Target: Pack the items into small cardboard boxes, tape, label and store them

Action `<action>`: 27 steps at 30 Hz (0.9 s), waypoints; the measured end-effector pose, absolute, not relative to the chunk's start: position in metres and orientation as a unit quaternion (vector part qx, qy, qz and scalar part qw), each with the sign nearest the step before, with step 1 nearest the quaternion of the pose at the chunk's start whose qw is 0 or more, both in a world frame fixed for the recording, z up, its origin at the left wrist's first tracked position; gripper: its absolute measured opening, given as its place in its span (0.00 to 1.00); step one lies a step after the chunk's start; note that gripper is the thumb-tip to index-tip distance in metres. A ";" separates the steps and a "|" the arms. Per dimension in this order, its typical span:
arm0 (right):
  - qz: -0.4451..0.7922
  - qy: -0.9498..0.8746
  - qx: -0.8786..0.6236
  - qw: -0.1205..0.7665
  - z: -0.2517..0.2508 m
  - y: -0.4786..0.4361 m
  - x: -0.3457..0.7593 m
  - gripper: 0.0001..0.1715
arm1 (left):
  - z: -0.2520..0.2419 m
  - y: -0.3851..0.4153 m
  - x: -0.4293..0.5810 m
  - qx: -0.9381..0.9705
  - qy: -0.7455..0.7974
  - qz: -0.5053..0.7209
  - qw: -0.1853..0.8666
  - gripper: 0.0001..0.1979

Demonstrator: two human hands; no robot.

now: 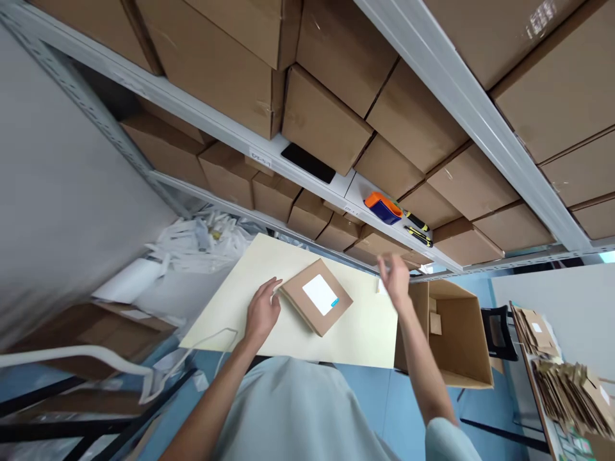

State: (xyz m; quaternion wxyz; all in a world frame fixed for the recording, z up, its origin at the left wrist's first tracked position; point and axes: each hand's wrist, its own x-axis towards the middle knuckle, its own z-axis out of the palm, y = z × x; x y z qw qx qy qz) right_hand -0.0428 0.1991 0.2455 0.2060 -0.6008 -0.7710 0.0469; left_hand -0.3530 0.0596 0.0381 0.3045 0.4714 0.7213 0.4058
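A flat brown cardboard package (302, 293) with a white label (320, 294) lies at an angle on the pale cream tabletop (269, 256). The label has a small blue mark at one corner. At the package's left corner is my left hand (263, 312), its fingers stretched and apart, holding nothing; whether a fingertip touches the card is hard to tell. My right hand (396, 280) is raised over the table's right end, somewhat blurred, with loosely bent fingers and nothing visible in them. Beside it, a small white item (381, 286) rests on the tabletop, partly hidden.
Shelves of cardboard boxes (327, 115) rise behind the table. An orange and blue holder (383, 208), yellow-black cutters (418, 235) and a black flat object (308, 162) lie on a shelf. A large open carton (461, 333) stands right; white plastic bags (202, 246) pile up left.
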 end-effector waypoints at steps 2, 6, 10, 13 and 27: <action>-0.011 -0.797 -0.554 0.241 0.275 0.258 -0.044 0.28 | 0.057 0.049 -0.344 0.449 0.719 0.437 0.302 0.24; -0.033 -0.810 -0.553 0.194 0.284 0.344 -0.057 0.30 | 0.088 0.024 -0.315 0.407 0.714 0.494 0.284 0.22; -0.006 -0.806 -0.570 0.158 0.265 0.386 -0.063 0.27 | 0.101 -0.012 -0.276 0.365 0.735 0.506 0.266 0.19; 0.032 -0.823 -0.544 0.161 0.258 0.398 -0.051 0.23 | 0.105 -0.041 -0.243 0.336 0.745 0.518 0.254 0.17; 0.620 -0.668 -0.361 0.196 0.159 0.055 0.003 0.32 | 0.143 -0.103 -0.125 0.327 0.686 0.595 0.260 0.14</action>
